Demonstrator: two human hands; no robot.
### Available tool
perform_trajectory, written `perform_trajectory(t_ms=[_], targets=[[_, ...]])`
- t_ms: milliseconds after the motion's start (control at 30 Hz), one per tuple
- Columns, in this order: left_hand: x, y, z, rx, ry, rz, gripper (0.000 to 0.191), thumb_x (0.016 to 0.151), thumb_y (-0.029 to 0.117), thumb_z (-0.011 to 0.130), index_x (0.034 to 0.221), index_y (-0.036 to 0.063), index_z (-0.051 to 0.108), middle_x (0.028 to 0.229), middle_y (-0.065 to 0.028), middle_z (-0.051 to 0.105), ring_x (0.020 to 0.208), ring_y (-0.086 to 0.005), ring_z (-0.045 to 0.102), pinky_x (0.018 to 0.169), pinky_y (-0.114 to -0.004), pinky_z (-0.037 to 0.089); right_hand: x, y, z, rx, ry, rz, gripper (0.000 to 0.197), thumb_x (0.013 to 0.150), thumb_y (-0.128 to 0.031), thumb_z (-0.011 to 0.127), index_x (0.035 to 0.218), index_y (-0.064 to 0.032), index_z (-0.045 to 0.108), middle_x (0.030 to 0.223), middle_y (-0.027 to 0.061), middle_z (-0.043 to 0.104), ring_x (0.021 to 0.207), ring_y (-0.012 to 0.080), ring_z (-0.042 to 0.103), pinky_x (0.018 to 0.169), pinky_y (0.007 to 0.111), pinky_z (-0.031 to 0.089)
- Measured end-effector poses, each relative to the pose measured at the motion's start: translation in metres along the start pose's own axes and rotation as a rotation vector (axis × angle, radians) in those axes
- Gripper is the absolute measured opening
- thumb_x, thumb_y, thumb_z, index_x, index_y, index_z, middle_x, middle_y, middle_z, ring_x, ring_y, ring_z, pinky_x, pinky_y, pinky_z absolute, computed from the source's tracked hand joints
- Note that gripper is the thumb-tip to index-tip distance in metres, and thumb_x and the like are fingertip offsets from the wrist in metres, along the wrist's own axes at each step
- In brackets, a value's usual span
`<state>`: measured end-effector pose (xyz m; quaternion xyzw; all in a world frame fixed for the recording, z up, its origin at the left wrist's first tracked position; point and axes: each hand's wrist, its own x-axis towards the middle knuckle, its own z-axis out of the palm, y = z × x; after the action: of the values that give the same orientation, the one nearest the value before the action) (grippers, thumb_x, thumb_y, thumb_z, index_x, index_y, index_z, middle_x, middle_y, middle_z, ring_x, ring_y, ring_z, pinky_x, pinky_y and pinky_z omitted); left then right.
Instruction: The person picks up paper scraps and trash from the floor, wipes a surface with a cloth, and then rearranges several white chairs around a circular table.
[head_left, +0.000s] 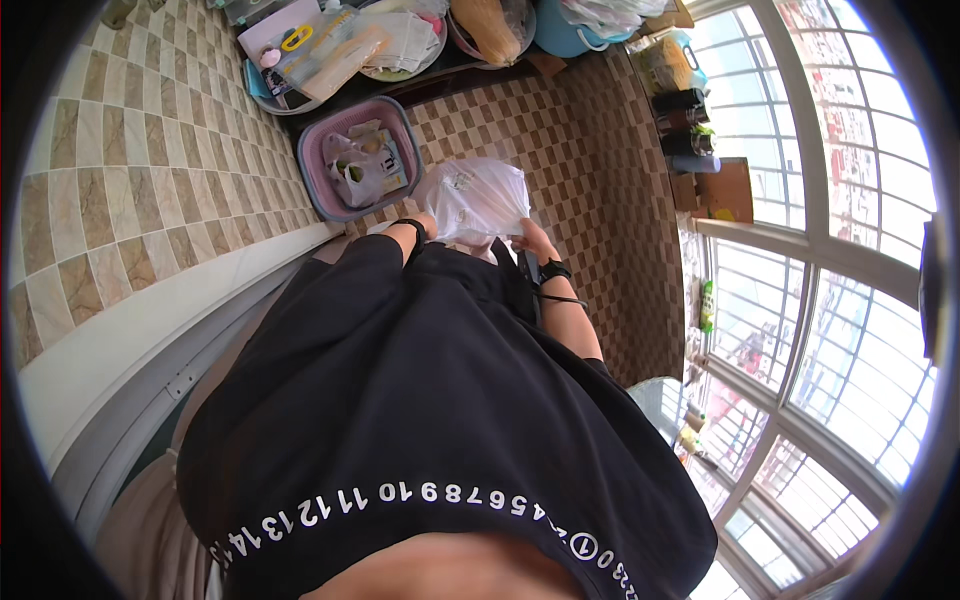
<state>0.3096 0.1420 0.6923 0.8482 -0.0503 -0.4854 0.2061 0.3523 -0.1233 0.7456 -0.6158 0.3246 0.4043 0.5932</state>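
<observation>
A thin, translucent white plastic bag (476, 196) is spread puffed out in front of my waist. My right hand (534, 238) pinches its near right edge between thumb and fingers. At the near left edge of the bag is my left hand (427, 225), closed on the plastic, its fingers partly hidden. Dark bands circle both wrists. What the bag contains, if anything, cannot be made out. Just beyond my left hand, a pink and grey plastic basket (306, 161) stands on the floor, holding another plastic bag (358, 171) and some small packages.
Along the far side a dark shelf carries filled bowls, a butternut-type squash (487, 30) and a blue bucket (574, 34). A tiled wall (150, 165) and white door frame (187, 289) are at left. Bottles (686, 142) and a cardboard box (726, 189) line the windowsill at right.
</observation>
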Motion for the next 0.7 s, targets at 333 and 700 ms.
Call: perform_trajectory(t_ms=[333,700], targets=[[0.079,0.054,-0.035,-0.782,0.058,-0.403,0.025,0.077,0.014,0.044,0.091,-0.001,0.057,0.097,-0.0191,0.057,0.079,-0.0299,0.057,0.066,-0.039,0.043,0.156,-0.173,-0.043,-0.333,-0.306,0.292,0.032,0.083,-0.026,0.047,0.102,-0.0008,0.043,0.073,0.0076,0.046,0.05,0.0173,0.044,0.045,0.03,0.039],[0.14,0.089,-0.076,-1.379,0.252,-0.498,0.029,0.08,0.023,0.053,0.07,-0.0042,0.059,0.064,-0.0158,0.056,0.052,-0.0217,0.05,0.048,-0.037,0.04,0.219,-0.296,-0.022,-0.814,-0.479,0.335,0.027,0.085,-0.024,0.045,0.101,-0.0022,0.04,0.08,0.0089,0.047,0.056,0.0181,0.046,0.05,0.031,0.041]])
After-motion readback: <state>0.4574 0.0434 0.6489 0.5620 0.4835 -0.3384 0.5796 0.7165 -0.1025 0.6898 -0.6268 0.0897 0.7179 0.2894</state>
